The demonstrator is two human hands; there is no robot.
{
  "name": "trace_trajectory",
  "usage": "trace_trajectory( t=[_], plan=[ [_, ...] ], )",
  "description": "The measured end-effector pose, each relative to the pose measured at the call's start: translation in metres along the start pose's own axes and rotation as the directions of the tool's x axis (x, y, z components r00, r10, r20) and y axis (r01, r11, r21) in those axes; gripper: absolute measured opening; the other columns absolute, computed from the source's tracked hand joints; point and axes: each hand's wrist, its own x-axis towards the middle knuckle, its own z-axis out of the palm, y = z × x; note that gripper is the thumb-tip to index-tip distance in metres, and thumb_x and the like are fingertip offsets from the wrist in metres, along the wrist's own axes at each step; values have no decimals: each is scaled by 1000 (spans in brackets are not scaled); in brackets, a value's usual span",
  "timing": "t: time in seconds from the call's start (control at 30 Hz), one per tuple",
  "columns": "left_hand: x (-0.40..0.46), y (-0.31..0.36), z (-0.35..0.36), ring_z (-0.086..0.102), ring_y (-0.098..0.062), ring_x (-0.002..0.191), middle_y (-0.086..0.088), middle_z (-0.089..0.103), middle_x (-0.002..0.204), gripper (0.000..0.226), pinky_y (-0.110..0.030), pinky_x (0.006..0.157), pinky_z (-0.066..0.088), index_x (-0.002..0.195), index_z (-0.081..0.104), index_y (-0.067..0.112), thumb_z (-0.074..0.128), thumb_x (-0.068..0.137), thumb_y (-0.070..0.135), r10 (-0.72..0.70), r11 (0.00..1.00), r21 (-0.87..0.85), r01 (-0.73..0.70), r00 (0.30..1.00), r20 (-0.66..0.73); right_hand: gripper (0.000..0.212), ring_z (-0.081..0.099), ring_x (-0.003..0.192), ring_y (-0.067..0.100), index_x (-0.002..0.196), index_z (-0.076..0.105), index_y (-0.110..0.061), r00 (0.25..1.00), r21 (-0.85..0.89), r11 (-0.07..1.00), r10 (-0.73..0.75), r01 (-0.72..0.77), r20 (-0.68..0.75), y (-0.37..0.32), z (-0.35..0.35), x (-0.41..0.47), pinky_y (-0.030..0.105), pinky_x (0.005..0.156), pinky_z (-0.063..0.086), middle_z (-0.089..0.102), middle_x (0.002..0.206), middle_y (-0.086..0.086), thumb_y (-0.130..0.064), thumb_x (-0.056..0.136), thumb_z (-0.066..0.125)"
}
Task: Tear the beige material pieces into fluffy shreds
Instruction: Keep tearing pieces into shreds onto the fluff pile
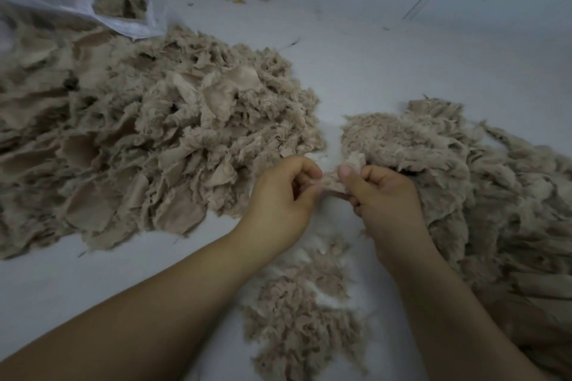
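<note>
My left hand (280, 198) and my right hand (387, 198) pinch one small beige piece (332, 184) between them at the centre of the view, fingers curled round its two ends. A big heap of beige material pieces (139, 139) spreads over the left half of the white surface. Another beige heap (483, 182) lies to the right, partly behind my right hand. Below my hands sits a smaller pile of fluffy shreds (303, 318), between my forearms.
A white plastic bag (77, 0) with beige pieces inside lies at the top left. The white surface (387, 56) runs up to a pale wall at the back, with a few small scraps near the wall.
</note>
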Motion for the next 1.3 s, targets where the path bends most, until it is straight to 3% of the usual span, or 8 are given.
trace_trajectory(
  t=[0.27, 0.47, 0.6, 0.7, 0.83, 1.0, 1.1, 1.3],
  plan=[
    [-6, 6, -17, 47, -4, 54, 7, 56, 61, 20, -21, 54, 41, 77, 66, 8, 63, 84, -10, 53, 996, -77, -32, 958, 282, 47, 26, 52, 20, 78, 54, 15, 999, -58, 998, -39, 37, -24, 1, 3, -2, 26, 46, 27, 36, 56, 13, -27, 95, 68],
    [-2, 13, -37, 42, -18, 47, -23, 52, 57, 18, -24, 50, 36, 78, 63, 1, 56, 84, -15, 39, 998, -64, -10, 881, 472, 38, 29, 37, 3, 67, 59, 2, 998, -98, 993, -69, 70, 7, 5, 7, -4, 14, 40, 28, 39, 40, -12, -23, 95, 67],
    [-7, 10, -38, 37, -13, 40, -4, 46, 47, 24, -19, 46, 34, 80, 65, 8, 54, 83, -13, 2, 999, -36, 25, 796, 605, 38, 36, 40, 8, 66, 60, 0, 999, -35, 999, -36, 34, -41, 6, 3, 1, 21, 44, 32, 47, 44, -2, -23, 96, 65],
    [-8, 10, -35, 42, -14, 39, 1, 53, 46, 4, -23, 45, 36, 90, 66, 12, 69, 90, 15, 9, 999, 22, -31, 753, 658, 40, 39, 45, 9, 67, 56, 1, 999, -48, 998, -46, 45, -15, 8, 6, -1, 22, 47, 35, 48, 47, 0, -26, 93, 70],
    [-9, 1, -27, 35, -8, 38, 8, 44, 43, 22, -29, 43, 33, 80, 68, 21, 74, 83, 42, 70, 980, 131, -149, 878, 473, 16, 53, 44, -4, 88, 59, -23, 999, 50, 998, 35, -33, -29, 6, 6, 3, 13, 44, 43, 63, 55, -11, -20, 89, 75],
    [-4, 0, -12, 38, 3, 52, 18, 36, 62, 34, -23, 49, 33, 103, 63, 16, 80, 78, 30, 262, 859, 424, -289, 957, 121, 12, 47, 41, 4, 90, 65, -21, 1000, 41, 999, -3, 1, 27, 4, 7, 1, 19, 43, 41, 56, 52, -7, -10, 94, 66],
    [0, 0, -5, 45, -2, 62, 5, 51, 75, 9, -17, 60, 39, 84, 69, 9, 77, 80, 8, 224, 946, 207, -250, 965, 139, 25, 45, 40, 1, 81, 70, -14, 997, 97, 995, 28, -35, 70, 2, 8, 2, 14, 41, 39, 55, 46, -9, -5, 99, 55],
    [6, 2, -9, 47, -15, 56, -11, 55, 63, 25, -24, 51, 39, 74, 62, 4, 56, 97, 11, -169, 929, -310, 203, 977, 133, 39, 43, 46, 8, 54, 68, -20, 975, 76, 994, -94, 80, 202, 0, 10, -3, 15, 45, 37, 54, 51, -1, -24, 93, 67]
  ],
)
